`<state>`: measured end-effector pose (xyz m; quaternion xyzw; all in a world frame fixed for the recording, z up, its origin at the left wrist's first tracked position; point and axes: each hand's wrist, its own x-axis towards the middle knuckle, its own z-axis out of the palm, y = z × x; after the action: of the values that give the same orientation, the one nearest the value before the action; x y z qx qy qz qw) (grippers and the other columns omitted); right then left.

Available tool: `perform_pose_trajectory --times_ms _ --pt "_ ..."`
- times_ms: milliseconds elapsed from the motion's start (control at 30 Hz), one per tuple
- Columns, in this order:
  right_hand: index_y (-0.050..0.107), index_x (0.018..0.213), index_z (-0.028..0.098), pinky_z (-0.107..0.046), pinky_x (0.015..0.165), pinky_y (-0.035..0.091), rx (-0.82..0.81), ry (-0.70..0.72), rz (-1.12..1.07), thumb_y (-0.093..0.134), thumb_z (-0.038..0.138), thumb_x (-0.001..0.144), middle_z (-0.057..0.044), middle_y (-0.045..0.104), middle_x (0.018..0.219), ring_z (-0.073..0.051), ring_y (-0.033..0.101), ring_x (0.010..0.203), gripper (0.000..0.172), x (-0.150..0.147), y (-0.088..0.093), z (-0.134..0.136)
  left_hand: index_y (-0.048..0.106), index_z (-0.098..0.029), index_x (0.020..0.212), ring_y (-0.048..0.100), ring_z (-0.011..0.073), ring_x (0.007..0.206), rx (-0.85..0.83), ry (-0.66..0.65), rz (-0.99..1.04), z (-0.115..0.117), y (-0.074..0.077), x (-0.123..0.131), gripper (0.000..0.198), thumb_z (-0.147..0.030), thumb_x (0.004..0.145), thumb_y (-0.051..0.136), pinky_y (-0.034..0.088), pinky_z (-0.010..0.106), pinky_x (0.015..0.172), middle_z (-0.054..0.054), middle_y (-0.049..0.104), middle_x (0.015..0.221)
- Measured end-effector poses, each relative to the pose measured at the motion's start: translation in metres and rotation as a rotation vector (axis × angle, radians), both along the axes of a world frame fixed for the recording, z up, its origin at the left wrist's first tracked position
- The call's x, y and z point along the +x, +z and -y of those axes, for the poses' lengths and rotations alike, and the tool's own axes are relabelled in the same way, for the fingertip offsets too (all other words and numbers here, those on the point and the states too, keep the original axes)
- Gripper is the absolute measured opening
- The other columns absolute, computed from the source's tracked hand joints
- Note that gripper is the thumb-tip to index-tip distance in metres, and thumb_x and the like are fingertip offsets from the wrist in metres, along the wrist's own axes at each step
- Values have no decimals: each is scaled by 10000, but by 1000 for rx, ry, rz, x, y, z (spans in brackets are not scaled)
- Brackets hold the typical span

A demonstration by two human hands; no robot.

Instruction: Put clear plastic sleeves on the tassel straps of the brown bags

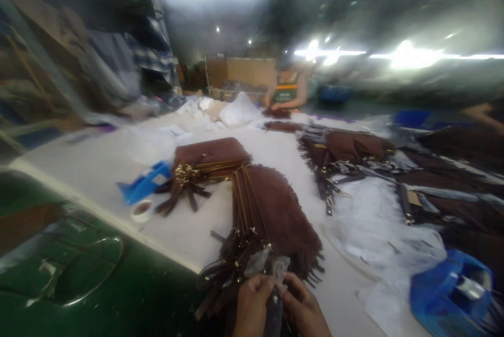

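My left hand [252, 303] and my right hand [303, 308] meet at the bottom edge, fingers pinched together on a small piece of clear plastic wrap [277, 269]. A dark strap-like piece [272, 316] hangs between them. Just beyond my hands lies a stack of brown suede fringed bags [271, 211] with gold zippers and tassel pulls. A second stack of the same bags [208, 156] sits farther back to the left.
The white table [98, 158] carries a blue packet [145, 182], a small tape roll [142, 210], white plastic sheets [378, 232], more brown bags [346, 150] and a blue tape dispenser [452, 279]. Another person [285, 90] works at the far end. A green floor [79, 274] lies left.
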<state>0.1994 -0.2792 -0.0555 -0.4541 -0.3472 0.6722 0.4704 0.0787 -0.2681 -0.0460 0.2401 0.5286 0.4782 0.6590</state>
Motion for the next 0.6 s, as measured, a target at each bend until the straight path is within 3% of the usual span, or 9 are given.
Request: perform_pose_trajectory --times_ms 133,233,433,600 --pt "640 920 213 -173 414 263 -18 -7 3 759 536 669 57 529 589 -61 381 433 425 -2 -7 -1 720 -120 646 576 196 578 118 -85 -157 0 -2 -5 407 -526 627 751 421 288 574 78 679 621" --pt "629 895 213 -168 409 255 -53 38 -36 758 530 674 74 484 558 -49 358 410 406 0 -11 -4 711 -123 609 555 182 566 138 -148 -185 -1 4 -7 384 -504 640 752 396 279 571 63 657 581" --pt "596 859 230 -173 474 343 -116 90 -152 780 488 668 55 540 643 -75 471 511 371 5 -7 -6 708 -118 676 585 179 572 -8 -201 178 -1 19 -7 317 -421 641 792 433 292 616 66 668 632" --pt "594 879 237 -167 470 335 -147 110 -206 786 458 677 63 529 620 -73 486 508 356 1 -1 -6 717 -96 711 578 171 572 -23 -171 206 2 14 -7 367 -446 637 801 417 273 590 72 665 626"
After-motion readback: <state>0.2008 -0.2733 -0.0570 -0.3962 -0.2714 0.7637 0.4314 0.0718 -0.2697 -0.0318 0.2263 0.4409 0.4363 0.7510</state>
